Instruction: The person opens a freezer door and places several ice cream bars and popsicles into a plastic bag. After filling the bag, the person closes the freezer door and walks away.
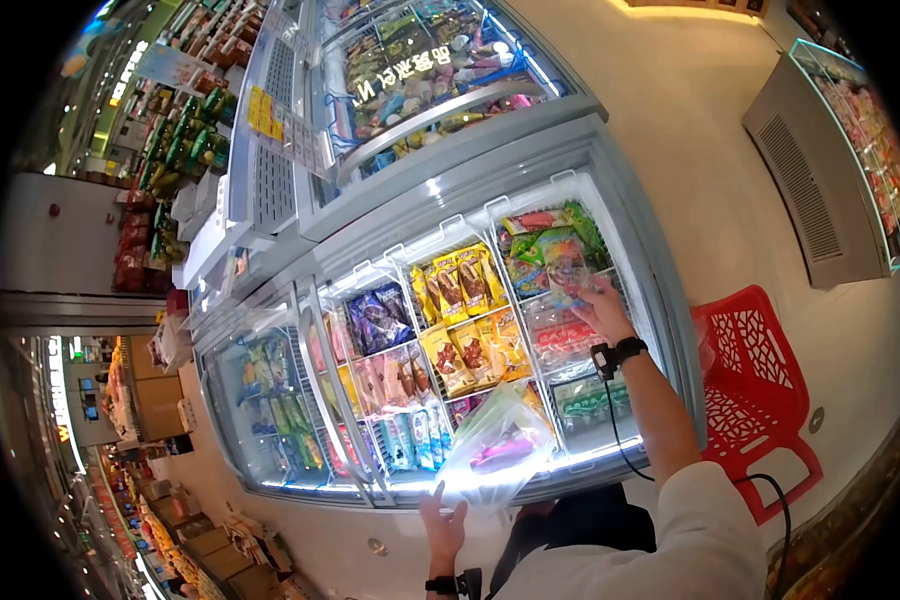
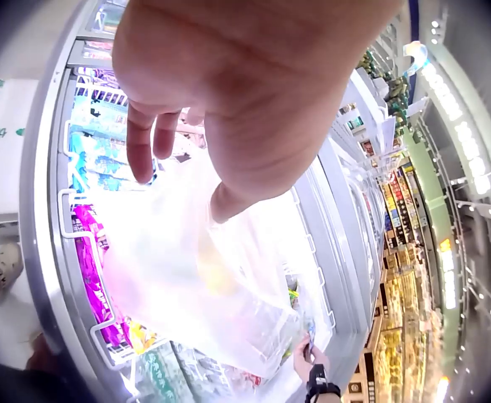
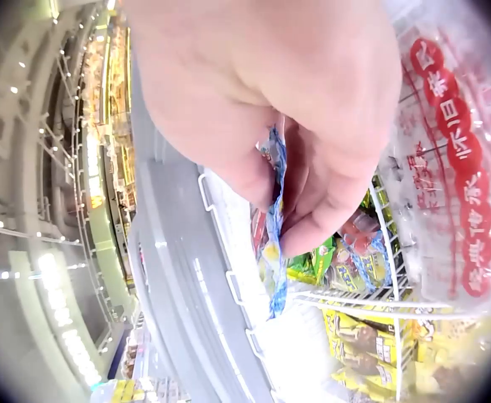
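My right hand [image 1: 603, 310] is over the far right of the freezer and pinches a small wrapped ice-cream packet [image 1: 567, 268]. In the right wrist view this packet [image 3: 276, 235] is seen edge-on, blue and clear, between thumb and fingers. Near the freezer's front edge, my left hand [image 1: 442, 522] holds a translucent plastic bag [image 1: 515, 425] by its edge. A pink-purple package [image 1: 505, 452] shows through the bag. Seen from the left wrist, the thumb and curled fingers of the left hand [image 2: 245, 92] are at the bag's top [image 2: 170, 243].
The chest freezer [image 1: 660, 300] has white wire dividers around yellow packs [image 1: 460, 285], purple packs [image 1: 380, 318] and blue packs [image 1: 415, 435]. A sliding lid frame [image 1: 335, 400] crosses its left part. A red plastic basket [image 1: 755, 370] stands at the right; another freezer adjoins behind.
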Available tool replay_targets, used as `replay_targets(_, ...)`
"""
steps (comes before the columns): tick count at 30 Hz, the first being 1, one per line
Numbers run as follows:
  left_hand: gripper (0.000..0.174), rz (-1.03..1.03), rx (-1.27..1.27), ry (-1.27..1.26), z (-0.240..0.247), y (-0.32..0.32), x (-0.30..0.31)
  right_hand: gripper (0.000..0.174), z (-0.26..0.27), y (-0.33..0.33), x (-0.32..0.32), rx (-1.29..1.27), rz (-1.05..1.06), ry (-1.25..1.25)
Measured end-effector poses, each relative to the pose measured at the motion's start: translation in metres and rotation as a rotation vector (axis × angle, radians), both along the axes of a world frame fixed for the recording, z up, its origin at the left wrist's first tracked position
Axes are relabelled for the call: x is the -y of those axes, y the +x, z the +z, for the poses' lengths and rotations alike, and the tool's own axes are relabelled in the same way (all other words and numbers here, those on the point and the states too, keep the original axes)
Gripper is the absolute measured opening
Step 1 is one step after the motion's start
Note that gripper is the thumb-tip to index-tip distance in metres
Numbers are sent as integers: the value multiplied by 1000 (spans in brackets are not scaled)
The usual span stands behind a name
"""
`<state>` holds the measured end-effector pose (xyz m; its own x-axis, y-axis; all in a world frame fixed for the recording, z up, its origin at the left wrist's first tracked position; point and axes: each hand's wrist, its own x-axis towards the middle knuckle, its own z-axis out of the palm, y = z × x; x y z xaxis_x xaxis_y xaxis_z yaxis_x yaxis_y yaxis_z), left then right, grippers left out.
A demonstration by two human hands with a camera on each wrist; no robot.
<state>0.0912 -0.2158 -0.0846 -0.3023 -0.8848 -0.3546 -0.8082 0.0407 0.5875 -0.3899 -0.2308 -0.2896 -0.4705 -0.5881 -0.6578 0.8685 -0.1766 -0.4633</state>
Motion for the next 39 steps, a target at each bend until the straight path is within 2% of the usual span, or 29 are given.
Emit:
replay_targets(1,57,29,-13,15,-3,0,2,47,3,6,-10,-25,52,-38)
replay_targets(4,40,-110,-62,-10,-9,9,14,42,31,25,-41,-75,161,-122)
replay_targets(5,37,-188,-42,-104,-34,29,16,40,46,31,-54,-50,182,-94)
replay_targets(6,40,-149,-2,48,-16,14,24,39,61,35,-65,-65,192,-120)
replay_targets(8,53,-240,-37,-46,-35,25,31,37,90,47,-88,-83,229,-160)
replay_targets(9,60,-308,-99,-114,-44,22,37,35,103,54,-94,-177,229,-165)
replay_targets(10,68,-375,-148,-168,-45,24,40,34,139,59,-102,-180,253,-72)
replay_targets(14,88,-242,-142,177,-28,12,49,30,202,88,-126,-275,415,8)
replay_targets(15,90,-275,-149,106,-34,14,48,28,214,95,-120,-318,466,4)
replay_targets(17,93,-360,-151,-59,-47,19,55,27,217,125,-107,-328,554,69)
replay_targets(18,95,-337,-182,-27,-44,21,55,27,216,145,-100,-328,595,100)
replay_targets(20,97,-296,-247,32,-33,14,50,25,217,182,-73,-338,845,156)
replay_targets(21,99,-294,-227,55,-25,12,48,25,213,204,-60,-362,876,194)
replay_targets(22,99,-282,-248,72,-24,12,44,24,202,226,-51,-385,906,233)
replay_targets(24,99,-263,-290,99,-22,12,43,27,147,263,-36,-484,1002,238)
replay_targets(25,98,-267,-283,92,-22,14,44,29,127,278,-30,-622,1035,247)
replay_targets(26,97,-272,-275,87,-21,17,44,31,115,289,-26,-759,1065,256)
replay_targets(27,96,-275,-268,86,-21,20,43,34,112,296,-21,-780,1101,343)
replay_targets(30,91,-265,-270,79,-28,32,42,34,76,301,-29,-1384,1071,423)
replay_targets(31,90,-269,-291,60,-39,39,43,32,92,298,-34,-1366,1015,408)
replay_targets(34,88,-238,-357,89,-57,52,47,28,118,272,-49,-1260,1099,300)
replay_targets(36,89,-193,-392,147,-58,57,51,25,134,259,-61,-1277,999,377)
replay_targets(37,91,-195,-390,166,-58,59,56,24,140,254,-67,-1572,952,443)
replay_targets(39,92,-221,-388,93,-66,62,59,20,136,250,-76,-1644,940,498)
